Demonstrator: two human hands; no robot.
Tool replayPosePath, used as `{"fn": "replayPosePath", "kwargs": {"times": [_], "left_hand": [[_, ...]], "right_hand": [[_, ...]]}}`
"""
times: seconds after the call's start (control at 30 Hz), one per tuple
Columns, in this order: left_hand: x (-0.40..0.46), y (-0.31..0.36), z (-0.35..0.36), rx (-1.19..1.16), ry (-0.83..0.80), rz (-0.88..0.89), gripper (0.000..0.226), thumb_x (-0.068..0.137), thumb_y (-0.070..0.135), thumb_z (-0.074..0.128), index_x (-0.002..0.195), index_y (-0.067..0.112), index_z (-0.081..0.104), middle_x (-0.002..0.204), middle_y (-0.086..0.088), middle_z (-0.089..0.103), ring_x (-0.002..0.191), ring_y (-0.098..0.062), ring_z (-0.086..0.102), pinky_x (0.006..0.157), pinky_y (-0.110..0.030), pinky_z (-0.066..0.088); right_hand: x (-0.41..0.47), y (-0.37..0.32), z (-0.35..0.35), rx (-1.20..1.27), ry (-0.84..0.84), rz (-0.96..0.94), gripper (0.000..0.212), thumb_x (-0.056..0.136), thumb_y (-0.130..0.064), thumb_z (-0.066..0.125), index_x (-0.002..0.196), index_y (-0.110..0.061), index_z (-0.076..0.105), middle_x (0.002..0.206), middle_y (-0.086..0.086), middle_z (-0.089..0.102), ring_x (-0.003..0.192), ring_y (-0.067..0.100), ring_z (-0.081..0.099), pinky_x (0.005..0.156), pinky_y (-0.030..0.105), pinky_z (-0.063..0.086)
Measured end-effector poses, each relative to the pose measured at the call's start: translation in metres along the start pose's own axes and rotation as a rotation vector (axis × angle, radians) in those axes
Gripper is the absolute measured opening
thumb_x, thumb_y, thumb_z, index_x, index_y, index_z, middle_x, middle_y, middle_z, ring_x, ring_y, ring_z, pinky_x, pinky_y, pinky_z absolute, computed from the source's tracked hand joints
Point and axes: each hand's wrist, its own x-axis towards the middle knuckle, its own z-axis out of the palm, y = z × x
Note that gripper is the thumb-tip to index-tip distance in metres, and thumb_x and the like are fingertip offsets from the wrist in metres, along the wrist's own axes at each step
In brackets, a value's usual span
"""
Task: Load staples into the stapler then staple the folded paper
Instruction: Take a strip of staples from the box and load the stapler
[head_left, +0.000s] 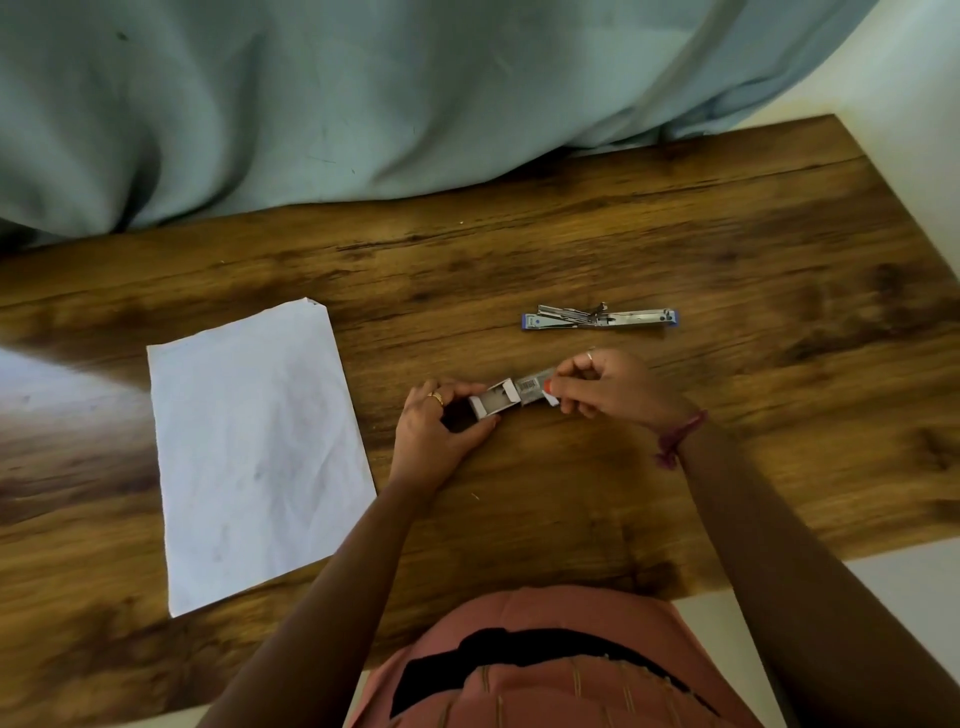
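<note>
both grips are holding the small cardboard staple box (511, 397): left hand (441, 426) pinching its open tray, right hand (605, 387) pinching its sleeve. i'm seeing the metal stapler (600, 318) lying opened flat beyond, creased white paper (254, 447) lying left on the wood-grain surface (727, 234).

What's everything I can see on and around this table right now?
Table: one, brown wood grain, fills the middle.
Paper: one, white, lying flat on the left.
Stapler: one, silver metal with blue ends, opened out flat, beyond the hands.
Staple box: one, white sleeve with its tray slid partly out, held between both hands.
Cloth: one, pale blue, draped along the far edge.
Left hand: grips the tray end; gold ring.
Right hand: pinches the sleeve end; ring, reddish wrist thread.
</note>
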Motion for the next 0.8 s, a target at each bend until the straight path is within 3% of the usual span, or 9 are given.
{"fn": "replayPosePath", "kwargs": {"times": [0.2, 0.4, 0.53, 0.63, 0.8], "left_hand": [[-0.001, 0.002, 0.001, -0.041, -0.012, -0.026, 0.038, 0.076, 0.041, 0.075, 0.108, 0.043, 0.054, 0.11, 0.017, 0.052, 0.105, -0.005, 0.046, 0.082, -0.021, 0.04], [0.0, 0.001, 0.001, -0.07, -0.006, -0.055, 0.039, 0.075, 0.041, 0.076, 0.107, 0.046, 0.053, 0.108, 0.019, 0.05, 0.106, -0.006, 0.047, 0.083, -0.028, 0.046], [-0.001, 0.003, 0.002, -0.085, -0.01, -0.061, 0.039, 0.075, 0.04, 0.076, 0.107, 0.046, 0.053, 0.103, 0.029, 0.045, 0.105, -0.005, 0.046, 0.087, -0.033, 0.048], [-0.001, 0.006, 0.002, -0.103, -0.01, -0.077, 0.041, 0.075, 0.039, 0.076, 0.107, 0.047, 0.053, 0.108, 0.019, 0.049, 0.108, -0.01, 0.048, 0.089, -0.04, 0.05], [0.0, 0.017, 0.006, -0.152, -0.037, -0.115, 0.043, 0.073, 0.04, 0.077, 0.101, 0.057, 0.05, 0.118, 0.011, 0.052, 0.116, -0.019, 0.048, 0.094, -0.048, 0.048]], "right_hand": [[-0.016, 0.037, -0.018, -0.104, -0.003, 0.106, 0.004, 0.084, -0.024, 0.068, 0.084, -0.022, 0.071, 0.067, -0.004, 0.072, 0.061, 0.005, 0.063, 0.057, 0.02, 0.049], [-0.025, 0.048, -0.023, -0.24, 0.03, 0.049, 0.007, 0.086, -0.026, 0.067, 0.091, -0.026, 0.071, 0.072, -0.006, 0.072, 0.068, 0.001, 0.063, 0.067, 0.023, 0.051], [-0.029, 0.049, -0.023, -0.161, 0.046, 0.021, 0.009, 0.086, -0.023, 0.066, 0.092, -0.028, 0.07, 0.076, -0.004, 0.073, 0.071, 0.003, 0.066, 0.063, 0.019, 0.052], [-0.031, 0.052, -0.027, -0.104, 0.077, 0.01, 0.011, 0.087, -0.02, 0.066, 0.094, -0.026, 0.07, 0.072, -0.006, 0.072, 0.064, -0.002, 0.064, 0.057, 0.015, 0.049], [-0.033, 0.058, -0.042, 0.0, 0.286, -0.056, 0.011, 0.086, -0.02, 0.066, 0.091, -0.029, 0.069, 0.078, -0.003, 0.071, 0.07, 0.004, 0.064, 0.064, 0.018, 0.052]]}}
